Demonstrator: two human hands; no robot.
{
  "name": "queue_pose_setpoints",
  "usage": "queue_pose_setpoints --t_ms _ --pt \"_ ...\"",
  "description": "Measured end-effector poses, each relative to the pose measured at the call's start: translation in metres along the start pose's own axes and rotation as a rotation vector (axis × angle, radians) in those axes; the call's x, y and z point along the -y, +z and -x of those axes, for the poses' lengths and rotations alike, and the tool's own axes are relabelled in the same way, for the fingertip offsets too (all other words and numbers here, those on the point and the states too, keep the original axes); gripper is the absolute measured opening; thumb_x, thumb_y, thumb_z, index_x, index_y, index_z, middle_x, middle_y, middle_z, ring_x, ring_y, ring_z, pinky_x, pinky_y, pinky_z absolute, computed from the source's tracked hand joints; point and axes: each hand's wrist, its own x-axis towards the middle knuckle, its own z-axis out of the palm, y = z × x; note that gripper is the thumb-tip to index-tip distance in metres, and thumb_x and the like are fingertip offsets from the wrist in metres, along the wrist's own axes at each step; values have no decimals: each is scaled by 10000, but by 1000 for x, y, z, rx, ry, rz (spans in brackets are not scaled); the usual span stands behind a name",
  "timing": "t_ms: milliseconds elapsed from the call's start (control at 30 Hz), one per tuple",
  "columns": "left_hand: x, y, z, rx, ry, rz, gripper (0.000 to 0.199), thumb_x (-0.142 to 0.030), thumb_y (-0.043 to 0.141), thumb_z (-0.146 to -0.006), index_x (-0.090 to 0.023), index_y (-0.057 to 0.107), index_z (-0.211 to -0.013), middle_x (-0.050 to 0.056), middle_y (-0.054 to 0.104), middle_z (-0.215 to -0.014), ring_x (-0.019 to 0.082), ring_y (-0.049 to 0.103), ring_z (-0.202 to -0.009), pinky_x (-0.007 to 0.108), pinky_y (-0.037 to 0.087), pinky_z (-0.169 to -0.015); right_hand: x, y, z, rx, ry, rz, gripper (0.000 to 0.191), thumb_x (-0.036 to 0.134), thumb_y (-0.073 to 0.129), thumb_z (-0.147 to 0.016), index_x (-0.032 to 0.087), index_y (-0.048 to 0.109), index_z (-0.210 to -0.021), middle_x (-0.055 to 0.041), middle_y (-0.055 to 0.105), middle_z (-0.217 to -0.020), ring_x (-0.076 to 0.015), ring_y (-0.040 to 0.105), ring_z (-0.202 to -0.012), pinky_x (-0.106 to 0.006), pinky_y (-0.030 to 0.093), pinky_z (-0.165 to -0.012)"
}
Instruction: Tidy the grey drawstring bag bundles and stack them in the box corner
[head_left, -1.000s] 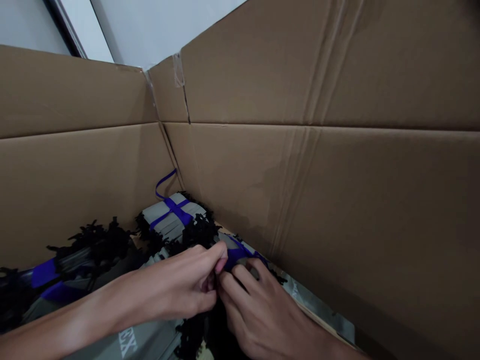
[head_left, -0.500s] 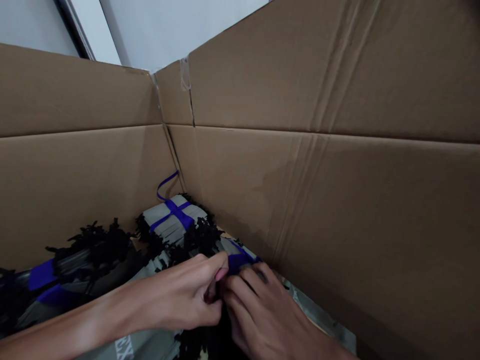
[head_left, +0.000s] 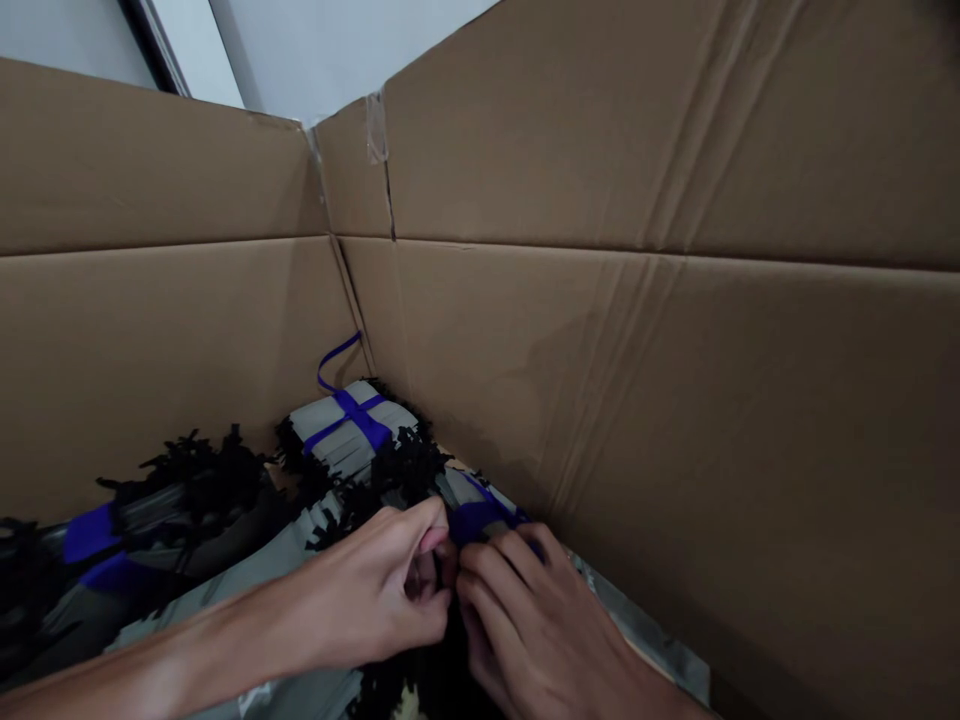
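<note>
My left hand (head_left: 394, 585) is curled closed, with thumb and fingers pinched near the middle of the view; what sits between them is hidden. Right beside it, my right hand (head_left: 529, 605) has its fingers bent down and closed, their tips out of sight. Both hands are over a grey bundle with a blue ribbon (head_left: 480, 518) round it, against the box's right wall. Black fringe (head_left: 397, 680) shows beneath and between the hands. Behind them lies another grey bundle (head_left: 337, 455) with black frayed ends, tied crosswise with blue ribbon (head_left: 367, 422).
Tall cardboard walls (head_left: 225, 320) meet in a corner ahead, and the right wall (head_left: 750, 420) rises close by my right hand. More black-fringed bundles (head_left: 187, 515) with a blue band (head_left: 90, 535) lie at the left. A loose ribbon end (head_left: 326, 365) sticks up by the corner.
My hands have drawn slightly apart, the right one shifting a little to the right. Both stay closed over the same spot, and the view has tilted slightly.
</note>
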Motion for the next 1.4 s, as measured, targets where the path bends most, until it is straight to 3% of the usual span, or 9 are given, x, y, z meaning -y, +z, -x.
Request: queue_pose_setpoints --t_ms 300,633,800,1067,1267,1400 --pt "11 7 -2 -11 -41 262 262 -134 620 -807 -261 391 -819 -103 414 -790 97 383 -705 238 347 -573 0 1 3 -44 -7 -3 131 98 573 -1019 179 672 -1046 -7 729 -1031 -218 614 -940 -440 392 -976" --pt "10 5 0 -14 -45 147 231 -175 611 -852 -259 399 -813 -97 429 -779 107 387 -709 252 336 -565 -1 5 5 -47 7 -17 112 96 605 -1002 182 659 -1048 -1 722 -1027 -217 622 -922 -435 391 -983" --pt "14 8 -1 -20 -37 250 246 -164 614 -839 -262 389 -820 -97 427 -792 107 402 -719 257 371 -600 -2 4 5 -44 19 -45 107 99 605 -1010 189 654 -1041 1 711 -1014 -215 614 -935 -421 382 -992" --pt "18 11 -2 -23 -72 382 286 -172 643 -800 -260 373 -827 -101 396 -794 102 348 -726 254 327 -616 -1 1 5 -64 12 -21 112 96 588 -1017 175 662 -1048 -4 719 -1027 -210 611 -934 -418 400 -988" --pt "-9 -10 2 84 -52 29 189 -146 614 -840 -251 460 -873 -90 503 -769 115 424 -692 245 341 -584 -2 2 8 17 67 -137 83 132 626 -1026 199 647 -1071 1 715 -1045 -217 629 -995 -418 420 -997" --pt "-23 -21 8 122 4 -168 132 -150 622 -849 -243 583 -935 -43 617 -864 163 576 -803 276 444 -715 -3 2 10 11 100 -201 96 142 605 -1045 206 646 -1104 -11 727 -1063 -223 645 -994 -415 452 -996"
